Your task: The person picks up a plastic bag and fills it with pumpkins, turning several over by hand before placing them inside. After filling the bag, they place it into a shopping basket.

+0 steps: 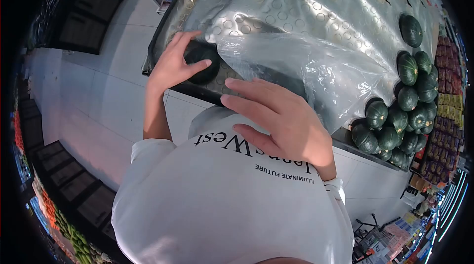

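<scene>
My left hand (173, 66) is closed around a dark green squash (203, 62) at the near edge of a display bin lined with silver dotted sheeting (296, 2). My right hand (281, 116) holds up a clear plastic bag (316, 66) by its lower edge, fingers stretched out to the left and thumb hidden. The bag's mouth is just right of the squash. My white shirt with dark lettering (222, 200) fills the lower part of the view.
A pile of several dark green squashes (400, 116) lies at the bin's right end. The pale tiled floor (98, 96) runs to the left, with produce shelves (64, 224) at the lower left and packaged goods (447, 96) at the right.
</scene>
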The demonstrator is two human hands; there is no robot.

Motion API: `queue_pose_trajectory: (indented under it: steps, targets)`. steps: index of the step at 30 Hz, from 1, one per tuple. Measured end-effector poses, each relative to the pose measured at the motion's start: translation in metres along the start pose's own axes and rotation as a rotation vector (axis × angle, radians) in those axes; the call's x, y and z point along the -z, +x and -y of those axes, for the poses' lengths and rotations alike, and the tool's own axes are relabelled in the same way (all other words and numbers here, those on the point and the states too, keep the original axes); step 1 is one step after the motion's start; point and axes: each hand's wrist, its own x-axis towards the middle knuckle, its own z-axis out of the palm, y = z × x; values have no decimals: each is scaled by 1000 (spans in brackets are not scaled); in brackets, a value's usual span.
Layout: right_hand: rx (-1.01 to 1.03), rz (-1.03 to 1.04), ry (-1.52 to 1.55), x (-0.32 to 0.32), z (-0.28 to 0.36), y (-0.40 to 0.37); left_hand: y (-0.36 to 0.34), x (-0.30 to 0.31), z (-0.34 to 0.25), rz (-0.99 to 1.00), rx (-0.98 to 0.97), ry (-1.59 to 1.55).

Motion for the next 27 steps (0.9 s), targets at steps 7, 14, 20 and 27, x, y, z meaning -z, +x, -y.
queue_pose_trajectory:
  steps: [7, 14, 20, 27]
  targets:
    - [-237, -13, 87, -13, -7, 5, -15, -42, -3, 91, 226, 310]
    - [-75, -277, 167, -13, -32, 8, -13, -21, -42, -193, 225, -576]
    - [-17, -392, 106, -5, -29, 15, 20, -5, -98, 301, 175, -1878]
    - [-164, -648, -77, 30, -32, -3, 58, -44, -176, 200, 360, -1683]
